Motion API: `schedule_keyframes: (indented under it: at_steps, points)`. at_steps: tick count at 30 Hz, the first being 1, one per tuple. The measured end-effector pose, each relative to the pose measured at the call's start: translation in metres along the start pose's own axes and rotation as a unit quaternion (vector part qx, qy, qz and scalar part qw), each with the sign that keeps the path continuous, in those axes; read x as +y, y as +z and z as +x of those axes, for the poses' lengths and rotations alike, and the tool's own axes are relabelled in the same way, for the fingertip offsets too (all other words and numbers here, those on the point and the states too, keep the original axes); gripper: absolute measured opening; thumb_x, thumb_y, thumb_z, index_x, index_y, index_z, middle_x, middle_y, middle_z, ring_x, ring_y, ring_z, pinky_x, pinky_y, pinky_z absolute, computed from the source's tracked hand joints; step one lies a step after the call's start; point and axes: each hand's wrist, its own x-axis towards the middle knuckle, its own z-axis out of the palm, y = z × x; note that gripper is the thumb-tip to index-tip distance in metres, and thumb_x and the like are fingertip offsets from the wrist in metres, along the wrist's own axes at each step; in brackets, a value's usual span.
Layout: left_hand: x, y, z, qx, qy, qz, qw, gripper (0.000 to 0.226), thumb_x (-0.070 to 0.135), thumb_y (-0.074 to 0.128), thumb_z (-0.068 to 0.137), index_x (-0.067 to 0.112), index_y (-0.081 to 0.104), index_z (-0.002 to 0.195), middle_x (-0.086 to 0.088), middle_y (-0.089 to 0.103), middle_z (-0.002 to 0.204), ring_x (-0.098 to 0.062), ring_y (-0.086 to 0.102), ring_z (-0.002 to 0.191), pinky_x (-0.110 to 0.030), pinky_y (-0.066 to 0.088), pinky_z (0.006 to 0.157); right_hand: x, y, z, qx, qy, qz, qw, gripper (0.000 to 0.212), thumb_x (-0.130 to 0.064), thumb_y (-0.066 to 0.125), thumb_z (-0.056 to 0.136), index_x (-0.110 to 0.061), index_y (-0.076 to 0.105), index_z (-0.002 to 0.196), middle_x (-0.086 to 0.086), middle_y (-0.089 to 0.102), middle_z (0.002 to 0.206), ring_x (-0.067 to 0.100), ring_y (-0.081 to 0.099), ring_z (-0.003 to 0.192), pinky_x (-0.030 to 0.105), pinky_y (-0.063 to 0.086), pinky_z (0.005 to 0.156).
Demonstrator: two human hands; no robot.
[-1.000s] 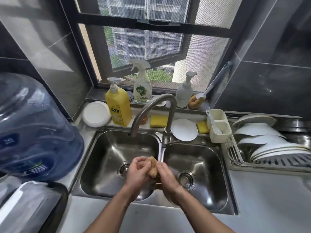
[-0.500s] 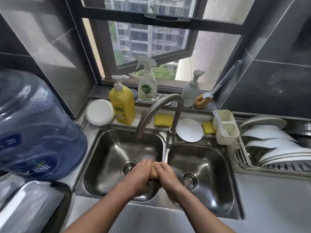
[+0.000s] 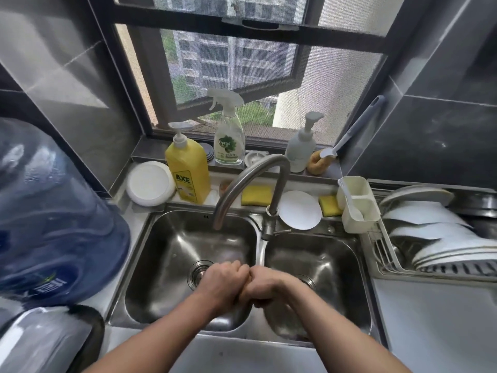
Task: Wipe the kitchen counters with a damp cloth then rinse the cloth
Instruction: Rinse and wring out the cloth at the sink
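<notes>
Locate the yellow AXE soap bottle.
Head view: the yellow AXE bottle stands behind the left basin, a white plate at its left and the Dettol spray behind it to the right.

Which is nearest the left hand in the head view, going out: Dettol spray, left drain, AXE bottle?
From the left hand, gripping the cloth over the sink:
1. Left drain, right beside it in the basin.
2. AXE bottle, on the ledge behind the left basin.
3. Dettol spray, on the window sill beyond.

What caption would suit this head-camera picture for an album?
Left hand and right hand squeeze a barely visible cloth over the steel double sink.
</notes>
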Motion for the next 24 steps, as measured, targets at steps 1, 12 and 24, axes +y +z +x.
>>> schedule_keyframes:
  at_steps: [1,12,24]
  points:
    - [0.0,0.001,0.001,0.009,0.002,0.002,1.0,0.043,0.04,0.081,0.043,0.023,0.055,0.072,0.004,0.054,0.063,-0.017,0.054,0.046,-0.025,0.037,0.038,-0.002,-0.001,0.001,0.001,0.006,-0.014,1.0,0.02,-0.008,0.065,0.072,-0.015,0.051,0.06,0.003,0.046,0.053,0.018,0.042,0.047,0.022,0.036,0.042]
    - [0.003,0.015,-0.01,0.058,0.005,0.061,0.996,0.002,0.02,0.058,0.073,0.02,0.059,0.075,0.001,0.055,0.067,-0.017,0.054,0.046,-0.027,0.037,0.033,0.003,0.012,0.004,-0.045,0.044,0.049,0.997,0.031,0.0,0.067,0.077,-0.016,0.049,0.056,-0.006,0.041,0.038,0.005,0.036,0.031,0.013,0.027,0.034]
    - [0.002,-0.017,0.023,-0.183,-0.162,0.053,0.968,0.028,0.026,0.049,0.09,0.018,0.067,0.11,-0.001,0.07,0.115,-0.023,0.065,0.11,-0.03,0.048,0.08,0.005,0.024,0.032,0.2,-0.014,-0.286,0.937,0.022,-0.015,0.057,0.08,-0.015,0.068,0.099,0.009,0.071,0.104,0.032,0.065,0.1,0.035,0.049,0.074]
